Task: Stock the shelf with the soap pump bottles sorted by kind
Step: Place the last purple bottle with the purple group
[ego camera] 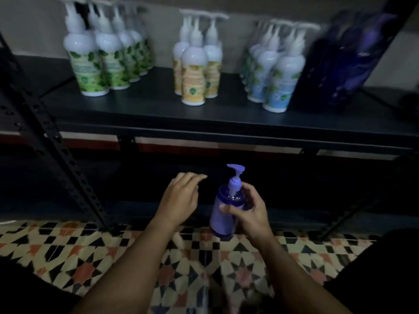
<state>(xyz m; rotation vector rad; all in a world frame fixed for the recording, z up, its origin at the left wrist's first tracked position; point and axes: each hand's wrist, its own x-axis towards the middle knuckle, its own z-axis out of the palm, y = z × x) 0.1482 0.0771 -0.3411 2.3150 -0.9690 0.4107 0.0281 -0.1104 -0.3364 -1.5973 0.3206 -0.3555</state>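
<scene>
My right hand (249,209) grips a purple soap pump bottle (223,214) upright below the shelf board, thumb across its front. My left hand (181,196) hovers just left of the bottle, fingers relaxed and holding nothing. On the dark shelf (158,109) stand sorted groups: green-label white bottles (106,62) at the left, yellow-label bottles (197,71) in the middle, blue-label bottles (272,73) to the right, and dark purple bottles (347,62) at the far right, blurred.
A perforated black upright post (56,143) slants down the left side. A second post (399,17) rises at the top right. Below the shelf is a dark lower level, and patterned floor tiles (90,257) lie under my arms.
</scene>
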